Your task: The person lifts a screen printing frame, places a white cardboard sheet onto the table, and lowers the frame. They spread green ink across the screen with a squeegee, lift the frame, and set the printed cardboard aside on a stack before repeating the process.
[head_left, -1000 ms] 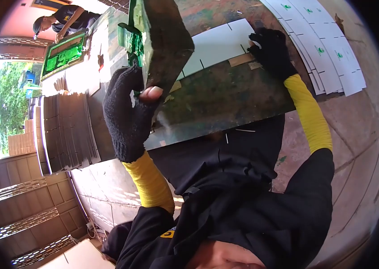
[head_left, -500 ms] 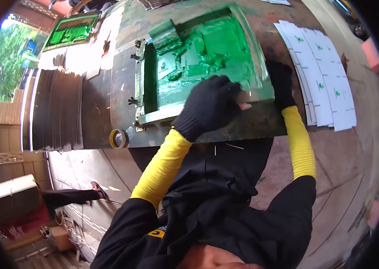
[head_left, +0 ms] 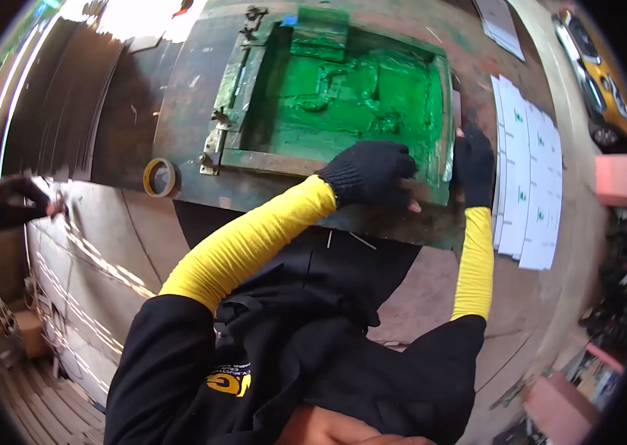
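A wooden screen-printing frame point(head_left: 276, 161) lies on the table, its mesh spread with thick green ink point(head_left: 395, 89). A green-smeared squeegee point(head_left: 319, 33) rests at its far left end. My left hand point(head_left: 374, 174), in a black fingerless glove, is closed over the frame's near rim toward the right corner, thumb at the front. My right hand point(head_left: 474, 163), gloved likewise, lies beside the frame's right edge, fingers stretched forward and thumb apart. A thin pale strip point(head_left: 452, 152) shows between that hand and the frame; what it belongs to is hidden.
Metal hinge clamps point(head_left: 217, 137) hold the frame's left side. White printed sheets point(head_left: 525, 178) overlap in a row at the right, with more sheets point(head_left: 500, 28) farther back. A tape roll point(head_left: 159, 178) sits on the near edge; a tall stack of boards point(head_left: 54, 96) stands left.
The frame's right side has come down from a raised tilt and now looks flatter. My right hand shows beside it instead of partly hidden behind its corner. The view has shifted.
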Motion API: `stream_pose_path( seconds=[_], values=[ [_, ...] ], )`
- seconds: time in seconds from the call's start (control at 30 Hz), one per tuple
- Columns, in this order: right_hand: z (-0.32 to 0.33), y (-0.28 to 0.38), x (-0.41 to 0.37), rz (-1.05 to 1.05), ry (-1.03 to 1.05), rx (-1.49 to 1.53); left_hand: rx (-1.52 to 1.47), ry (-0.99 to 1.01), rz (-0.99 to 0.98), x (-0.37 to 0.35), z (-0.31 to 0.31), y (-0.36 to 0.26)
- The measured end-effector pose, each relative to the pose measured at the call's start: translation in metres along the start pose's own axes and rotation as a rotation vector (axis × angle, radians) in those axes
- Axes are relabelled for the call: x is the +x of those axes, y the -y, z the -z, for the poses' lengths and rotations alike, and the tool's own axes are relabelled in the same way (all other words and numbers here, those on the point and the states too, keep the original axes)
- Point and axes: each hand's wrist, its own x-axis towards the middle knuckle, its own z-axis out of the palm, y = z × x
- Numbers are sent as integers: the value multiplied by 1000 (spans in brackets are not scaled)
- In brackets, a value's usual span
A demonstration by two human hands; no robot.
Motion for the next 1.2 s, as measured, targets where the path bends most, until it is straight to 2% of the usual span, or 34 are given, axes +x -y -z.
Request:
stream_pose_path(
  seconds=[0.03, 0.13, 0.2, 0.27, 0.3, 0.37, 0.43, 0.47, 0.57, 0.6, 0.7, 0.73, 0.83, 0.87, 0.97, 1.2],
  values=[
    [-1, 8, 16, 32, 12, 12, -36, -11, 10, 0, 0, 1],
    [6, 29, 64, -333, 65, -23, -46, -41, 28, -1, -5, 3],
    [-10, 48, 112, -94, -10, 131, -44, -28, 25, 0, -8, 6],
    [-51, 68, 159, 165, -41, 104, -19, -12, 21, -1, -9, 6],
    [-74, 82, 182, 225, 14, 152, -3, -4, 15, 0, -9, 6],
    [-106, 124, 221, 219, 171, 83, 35, -10, 6, -1, -10, 5],
    [-139, 156, 246, 146, 323, -111, 90, -37, 2, -2, -12, 5],
    [-150, 155, 254, 147, 312, -111, 100, -38, -2, 0, -17, 7],
    [-175, 167, 270, 267, 526, -177, 81, -77, 5, 1, -22, 12],
    [-178, 168, 276, 280, 527, -171, 83, -86, 15, 0, -23, 15],
    [-157, 170, 284, 293, 773, -86, 99, 4, 30, -1, -11, 4],
    [-158, 173, 275, 296, 788, -87, 84, 2, 36, -2, -14, 5],
    [-160, 191, 244, 413, 575, 55, 16, -21, -4, 0, -18, 10],
    [-153, 202, 237, 403, 570, 48, 17, -14, -15, 0, -18, 10],
    [-139, 234, 214, 391, 422, -146, -51, -78, 11, -2, -18, 9],
    [-133, 185, 204, 598, 219, -18, 31, -83, -12, -2, -20, 11]
  ],
)
